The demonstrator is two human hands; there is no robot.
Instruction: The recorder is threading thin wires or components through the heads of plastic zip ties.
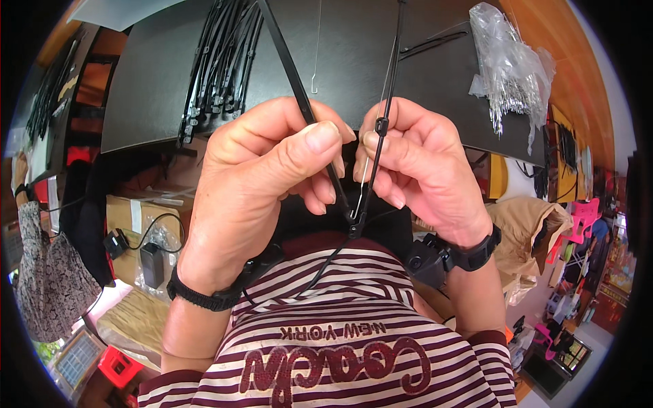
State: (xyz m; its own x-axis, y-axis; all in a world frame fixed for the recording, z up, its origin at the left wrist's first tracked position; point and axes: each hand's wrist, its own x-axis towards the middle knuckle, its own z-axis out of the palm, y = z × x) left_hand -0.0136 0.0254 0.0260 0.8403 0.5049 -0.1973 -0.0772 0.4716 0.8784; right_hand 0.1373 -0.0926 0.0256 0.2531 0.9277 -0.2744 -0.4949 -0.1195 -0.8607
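Between my hands is a black jointed rib, like one from a folding umbrella. My left hand [248, 160] is closed, pinching the flat black strip [284, 54] of this rib between thumb and fingers. My right hand [428, 153] pinches the thinner black rod [392, 75] near its small collar, with a thin metal wire [364, 180] running alongside. Strip and rod meet in a V at a black joint [354, 230] below my fingers, where the wire's bent end lies. Another hooked wire [317, 54] lies on the black table beyond my hands.
A bundle of black ribs [218, 75] lies on the black table [146, 81] to the left. At the right are a folded black rib [435, 44] and a clear plastic bag of metal wires [507, 75]. Below the table stands a cardboard box [126, 217]. Another person's patterned sleeve [51, 272] shows far left.
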